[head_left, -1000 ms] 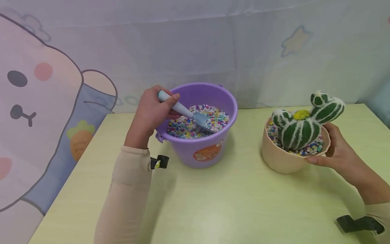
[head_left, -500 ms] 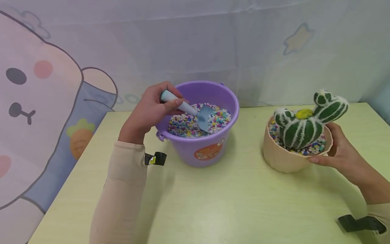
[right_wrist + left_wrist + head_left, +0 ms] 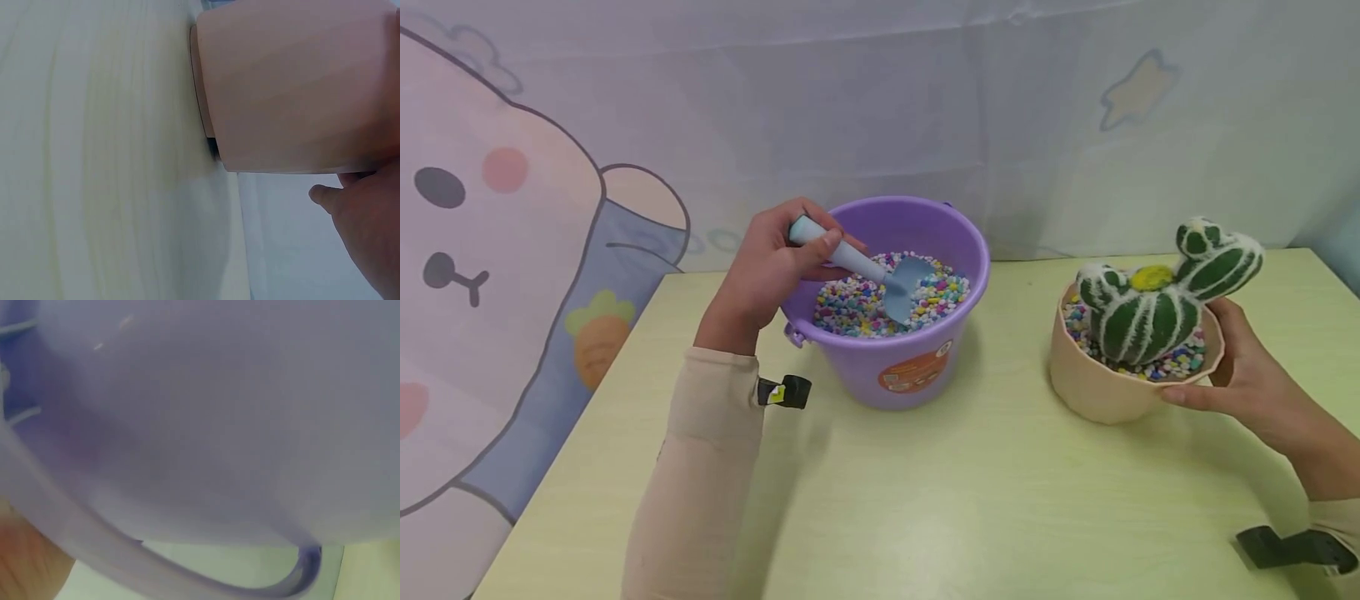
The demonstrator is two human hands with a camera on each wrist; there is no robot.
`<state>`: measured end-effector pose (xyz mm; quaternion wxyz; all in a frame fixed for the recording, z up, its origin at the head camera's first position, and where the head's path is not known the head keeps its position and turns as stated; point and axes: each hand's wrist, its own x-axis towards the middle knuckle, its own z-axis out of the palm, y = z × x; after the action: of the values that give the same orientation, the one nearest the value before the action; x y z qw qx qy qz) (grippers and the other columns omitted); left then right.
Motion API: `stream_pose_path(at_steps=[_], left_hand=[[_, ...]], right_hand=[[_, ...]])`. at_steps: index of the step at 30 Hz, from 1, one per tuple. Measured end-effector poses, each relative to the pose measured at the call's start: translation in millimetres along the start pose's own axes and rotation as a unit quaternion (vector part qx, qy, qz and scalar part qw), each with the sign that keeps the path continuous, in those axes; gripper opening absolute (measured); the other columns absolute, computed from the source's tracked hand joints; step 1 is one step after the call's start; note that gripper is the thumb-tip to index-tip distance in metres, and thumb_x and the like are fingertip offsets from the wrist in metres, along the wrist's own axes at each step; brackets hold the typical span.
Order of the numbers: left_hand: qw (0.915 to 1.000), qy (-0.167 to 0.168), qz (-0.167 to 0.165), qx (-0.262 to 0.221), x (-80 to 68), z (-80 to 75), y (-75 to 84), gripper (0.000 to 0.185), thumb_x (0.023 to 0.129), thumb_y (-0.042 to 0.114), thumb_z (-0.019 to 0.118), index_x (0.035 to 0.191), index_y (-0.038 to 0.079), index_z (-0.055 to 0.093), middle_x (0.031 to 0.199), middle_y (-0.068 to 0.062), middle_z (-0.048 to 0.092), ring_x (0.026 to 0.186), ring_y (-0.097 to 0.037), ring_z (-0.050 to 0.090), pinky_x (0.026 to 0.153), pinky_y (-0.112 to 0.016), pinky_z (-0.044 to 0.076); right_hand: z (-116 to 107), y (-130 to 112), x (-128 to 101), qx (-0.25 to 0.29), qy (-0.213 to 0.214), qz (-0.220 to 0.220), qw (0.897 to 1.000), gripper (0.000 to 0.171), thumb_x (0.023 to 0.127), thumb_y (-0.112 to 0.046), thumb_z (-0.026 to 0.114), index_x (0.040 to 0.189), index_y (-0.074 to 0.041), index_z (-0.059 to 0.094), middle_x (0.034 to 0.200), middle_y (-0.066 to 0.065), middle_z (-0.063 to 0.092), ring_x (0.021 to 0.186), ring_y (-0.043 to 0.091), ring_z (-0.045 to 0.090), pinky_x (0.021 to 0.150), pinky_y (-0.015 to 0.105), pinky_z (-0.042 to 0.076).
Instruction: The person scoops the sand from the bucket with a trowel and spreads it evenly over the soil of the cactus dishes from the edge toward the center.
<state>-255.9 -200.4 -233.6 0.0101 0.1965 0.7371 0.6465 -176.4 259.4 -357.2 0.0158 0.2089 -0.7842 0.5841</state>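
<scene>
Two hands are gripping stuff here: the left hand is holding a light-blue shovel by its handle, blade sitting inside the purple bucket with the colorful pebbles. The right hand is wrapping around the beige pot at its rim, cactus sticking up past it. Bucket and pot are sitting well apart near the back edge, tabletop stretching between and in front.

Table shows pale yellow-green, faintly wood-grained. Purple bucket stands upright near the far edge. Beige pot stands to its right, apart.
</scene>
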Motion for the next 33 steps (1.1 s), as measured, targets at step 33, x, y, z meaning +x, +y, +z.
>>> stream_pose_path(at_steps=[33], left_hand=[[0.9967, 0.016, -0.019, -0.077, -2.0, -5.9, 0.3, 0.009, 0.1, 0.003, 0.055, 0.096, -0.005, 0.052, 0.094, -0.022, 0.07, 0.085, -0.031, 0.072, 0.076, -0.042, 0.061]], right_hand=[[5.3, 1.8, 3.5, -0.065, 0.015, -0.004, 0.998, 0.11, 0.075, 0.026, 0.068, 0.154, -0.022, 0.01, 0.142, 0.002, 0.019, 0.121, 0.003, 0.035, 0.083, 0.008, 0.038]])
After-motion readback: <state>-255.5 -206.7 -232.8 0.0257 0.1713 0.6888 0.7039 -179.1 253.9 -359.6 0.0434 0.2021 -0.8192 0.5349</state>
